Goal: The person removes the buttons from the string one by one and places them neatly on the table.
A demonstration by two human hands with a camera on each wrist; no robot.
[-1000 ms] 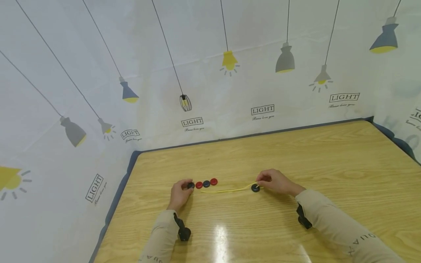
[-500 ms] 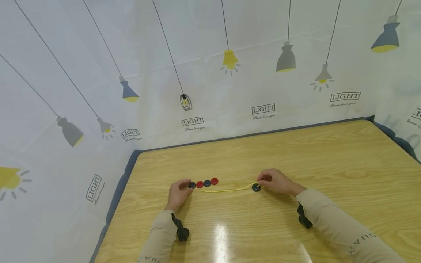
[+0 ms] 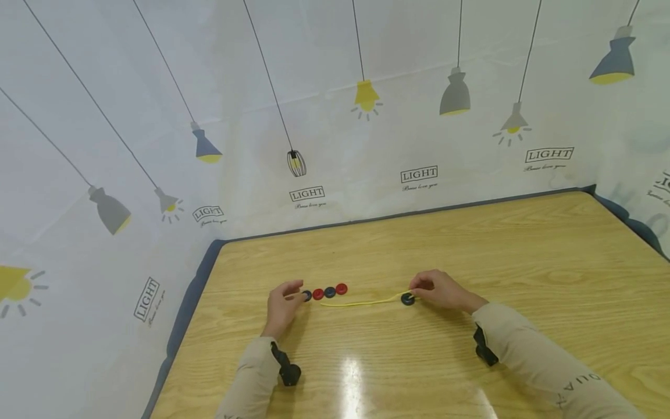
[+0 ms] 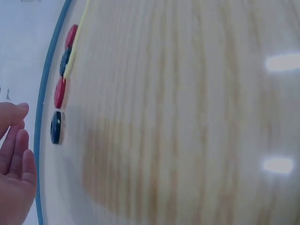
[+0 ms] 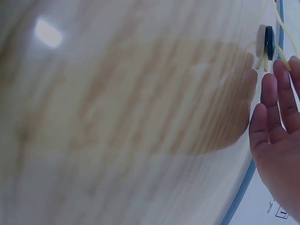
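My right hand [image 3: 442, 289] pinches a yellow string [image 3: 361, 303] between thumb and fingertips. A dark blue, button-like disc [image 3: 406, 300] sits on the string by these fingertips, and in the right wrist view the disc [image 5: 269, 43] stands on edge with string on both sides. The string's free end runs left along the table. My left hand [image 3: 281, 308] is beside another dark disc [image 4: 56, 127], its fingers loosely spread; the left wrist view shows a gap between them. That disc begins a row with a red disc [image 3: 318, 294], a dark blue disc [image 3: 330, 292] and a red disc [image 3: 342, 288].
All of this lies on a wood-grain table [image 3: 471, 250] with a blue edging. A white cloth wall [image 3: 361, 139] printed with lamps rises behind the table and on both sides. Dark wrist mounts [image 3: 289, 373] sit at the beige sleeves [image 3: 544, 361].
My left thumb and finger have parted from the leftmost dark disc, which they held at its sides earlier. The right hand, string and its disc have stayed nearly in place.
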